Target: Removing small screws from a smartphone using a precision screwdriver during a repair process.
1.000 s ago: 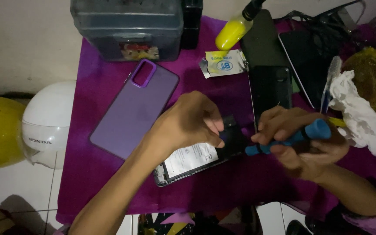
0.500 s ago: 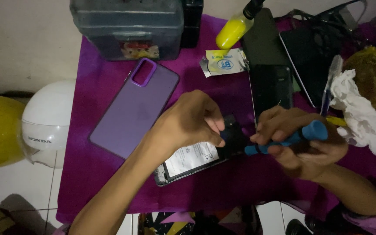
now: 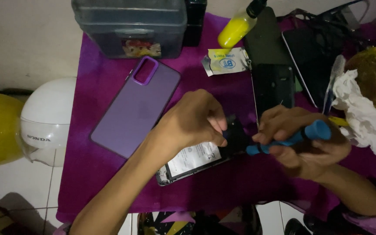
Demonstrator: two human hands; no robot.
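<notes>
Left hand [image 3: 194,119] pins the opened phone [image 3: 194,159] to the worktop [image 3: 240,187], steadying it; right hand [image 3: 303,141] grips a blue screwdriver [image 3: 288,139] aimed at it.

A purple cloth [image 3: 223,191] covers the counter. At the far edge sits a grey plastic box [image 3: 129,26], with a yellow bottle [image 3: 236,30] to its right. A purple phone case [image 3: 135,106] lies left of centre, a small sachet [image 3: 227,61] beyond it. An opened phone [image 3: 194,161] lies near the middle, dark phones [image 3: 275,82] farther right, and crumpled white tissue [image 3: 360,113] at the right edge.
</notes>
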